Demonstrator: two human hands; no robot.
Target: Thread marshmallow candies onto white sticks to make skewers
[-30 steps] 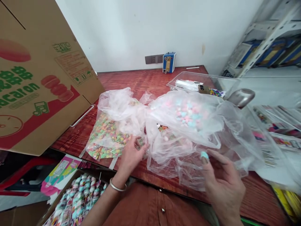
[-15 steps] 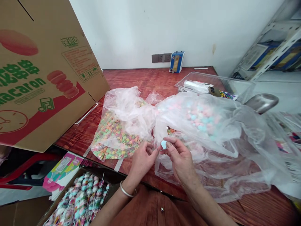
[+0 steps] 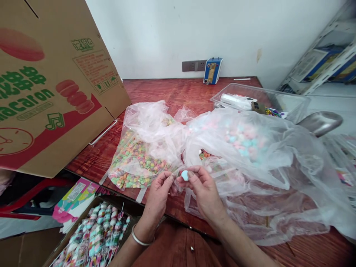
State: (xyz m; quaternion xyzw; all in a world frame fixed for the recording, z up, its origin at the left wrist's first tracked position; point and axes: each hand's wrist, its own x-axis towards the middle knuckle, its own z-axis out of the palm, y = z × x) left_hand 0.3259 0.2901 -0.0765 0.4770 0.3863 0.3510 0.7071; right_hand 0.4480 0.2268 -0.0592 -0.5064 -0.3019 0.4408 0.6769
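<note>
At the table's front edge, my right hand point(image 3: 204, 193) pinches a small light-blue marshmallow point(image 3: 184, 175) between thumb and fingers. My left hand point(image 3: 158, 191), with a bangle on its wrist, is closed in a pinch just to the left; what its fingertips hold is too small to make out. Behind the left hand lies a clear bag of colourful ring-shaped candies point(image 3: 133, 159). A bag of pink and blue marshmallows point(image 3: 244, 139) lies open-looking and crumpled behind the right hand. Some ring candies point(image 3: 205, 154) show through a gap in the plastic.
A large macaron carton point(image 3: 61, 122) stands at left. Below it, a box holds several wrapped candy skewers point(image 3: 97, 230). At the back are a clear plastic tray point(image 3: 250, 89), a blue device point(image 3: 213, 70) and wall sockets point(image 3: 193, 66). A metal scoop point(image 3: 321, 122) rests at right.
Both hands have shifted left and slightly toward me, the marshmallow moving with the right hand. A small gap has opened between the fingertips. The view has turned slightly.
</note>
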